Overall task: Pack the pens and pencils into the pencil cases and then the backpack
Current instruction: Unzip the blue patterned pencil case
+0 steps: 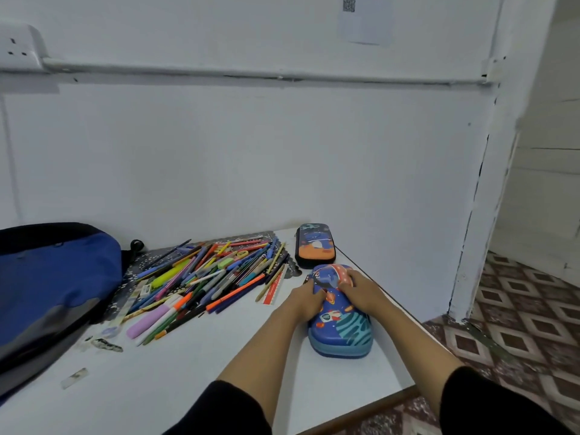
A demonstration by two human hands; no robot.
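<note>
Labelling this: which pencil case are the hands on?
The nearer blue case, held by left hand and right hand; the black-and-orange case beyond it lies untouched.

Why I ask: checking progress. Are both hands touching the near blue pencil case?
Touching. Head view shows left hand and right hand gripping the blue pencil case.

wall (282, 158): white, conduit (251, 75) across | socket (17, 47): upper left | floor (518, 309): patterned tiles | table (188, 387): white

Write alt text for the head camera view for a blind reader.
The left hand and right hand grip a blue pencil case on a white table. A pile of pens and pencils, a second case and a blue backpack lie nearby.
</note>
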